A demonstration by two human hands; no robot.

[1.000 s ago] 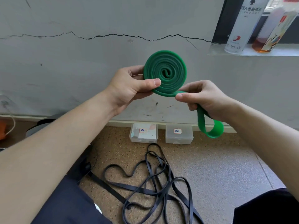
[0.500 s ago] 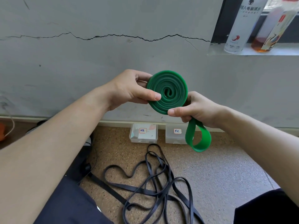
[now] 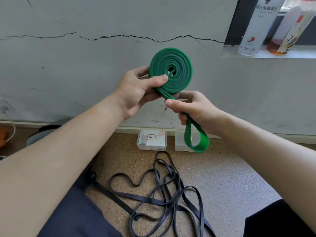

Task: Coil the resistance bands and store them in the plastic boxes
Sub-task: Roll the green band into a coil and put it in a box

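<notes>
**Green band nearly coiled, tail loop still loose**

At the centre of the frame, against the cracked grey wall (image 3: 102,69), the green resistance band (image 3: 171,71) is wound into a flat spiral disc held upright, its face toward the camera. The left hand (image 3: 136,93) has its grip clenched on the disc's lower left edge: the thumb presses across the front of the windings and the fingers sit behind. Just below and to the right, the right hand (image 3: 196,112) grasps the uncoiled tail where it leaves the bottom of the disc, pinched between thumb and forefinger. The rest of the tail passes through that hand and hangs beneath it as an open loop.

Lower in the frame, on the speckled floor (image 3: 239,177) at the foot of the wall, stand two clear plastic boxes side by side. The left box (image 3: 152,140) carries a small label with red-bordered writing; the right box (image 3: 179,142) is partly hidden behind the hanging green loop. Nearer the camera, in the lower centre, the black resistance band (image 3: 162,194) lies on the floor in a loose tangle, well apart from both hands.

In the upper right corner a ledge (image 3: 273,54) holds a white spray can (image 3: 256,26) and a bottle (image 3: 290,31) with amber liquid.
</notes>
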